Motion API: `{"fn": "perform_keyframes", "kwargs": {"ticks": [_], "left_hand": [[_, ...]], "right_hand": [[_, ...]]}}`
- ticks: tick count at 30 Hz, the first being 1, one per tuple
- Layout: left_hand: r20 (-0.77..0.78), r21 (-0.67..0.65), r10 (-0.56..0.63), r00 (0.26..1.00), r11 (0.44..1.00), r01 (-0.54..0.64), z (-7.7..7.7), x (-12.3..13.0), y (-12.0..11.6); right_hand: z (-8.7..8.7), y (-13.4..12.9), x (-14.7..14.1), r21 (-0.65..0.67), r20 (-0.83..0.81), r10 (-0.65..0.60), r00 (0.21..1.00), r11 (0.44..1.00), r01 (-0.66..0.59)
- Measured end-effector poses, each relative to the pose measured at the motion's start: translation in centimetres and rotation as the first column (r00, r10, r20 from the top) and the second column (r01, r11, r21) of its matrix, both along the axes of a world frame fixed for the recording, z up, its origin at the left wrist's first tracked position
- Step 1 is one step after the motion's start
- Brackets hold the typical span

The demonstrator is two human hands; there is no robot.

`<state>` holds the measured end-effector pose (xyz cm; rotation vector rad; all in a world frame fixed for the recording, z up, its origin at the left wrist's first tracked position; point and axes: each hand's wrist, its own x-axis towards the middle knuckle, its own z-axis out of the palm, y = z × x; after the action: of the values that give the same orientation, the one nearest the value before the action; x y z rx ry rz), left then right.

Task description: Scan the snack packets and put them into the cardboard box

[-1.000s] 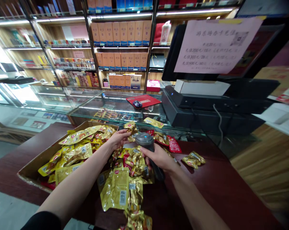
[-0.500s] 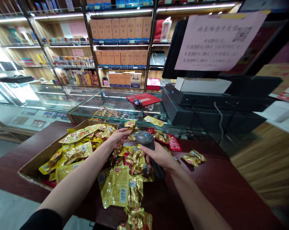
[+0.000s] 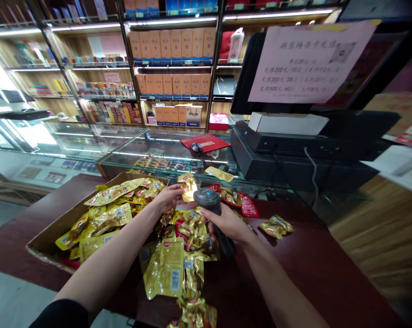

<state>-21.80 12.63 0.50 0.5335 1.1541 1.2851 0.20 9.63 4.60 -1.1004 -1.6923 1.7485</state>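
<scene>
Between the fingers of my left hand (image 3: 170, 198) is a gold snack packet (image 3: 187, 183), held up behind the scanner's head, with a bright glare on its lower part. My right hand (image 3: 228, 223) is wrapped round the handle of a black handheld barcode scanner (image 3: 207, 197), and a small blue light shows on top. Beneath both hands lies a heap of gold snack packets (image 3: 194, 228). Closer to me, a flat gold pouch (image 3: 171, 269) rests with its printed barcode up. Left of my left arm stands an open cardboard box (image 3: 43, 237) full of similar yellow and gold packets.
A dark red-brown table (image 3: 294, 273) bears the packets. Behind it is a glass counter (image 3: 130, 150) with a red mouse pad (image 3: 212, 142) and a mouse (image 3: 195, 147). A monitor with a paper notice (image 3: 294, 64) stands at right. More packets (image 3: 277, 226) lie to the right.
The packet in my left hand has turned slightly, and a bright glare now shows on it near the scanner. My right hand and the scanner have barely moved.
</scene>
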Motion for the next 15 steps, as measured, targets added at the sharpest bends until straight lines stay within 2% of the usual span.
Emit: {"fn": "perform_keyframes", "kwargs": {"ticks": [5, 8, 11, 15], "left_hand": [[-0.020, 0.009, 0.023, 1.000, 1.000, -0.023, -0.1, 0.0, 0.1], [-0.050, 0.056, 0.057, 0.997, 0.997, -0.054, 0.5, 0.2, 0.0], [-0.099, 0.126, 0.103, 0.990, 0.988, -0.090, 2.2, 0.3, -0.1], [-0.154, 0.194, 0.156, 0.976, 0.973, -0.125, 5.5, -1.0, -0.9]], "right_hand": [[0.2, 0.0, 0.3, 0.003, 0.006, 0.001, 1.000, 1.000, -0.001], [0.3, 0.0, 0.7, 0.027, 0.008, 0.011, 1.000, 1.000, -0.011], [0.8, -0.2, 1.1, 0.055, 0.023, 0.019, 1.000, 0.998, -0.020], [1.3, -0.5, 1.4, 0.104, -0.035, 0.049, 0.998, 0.994, -0.045]]}}
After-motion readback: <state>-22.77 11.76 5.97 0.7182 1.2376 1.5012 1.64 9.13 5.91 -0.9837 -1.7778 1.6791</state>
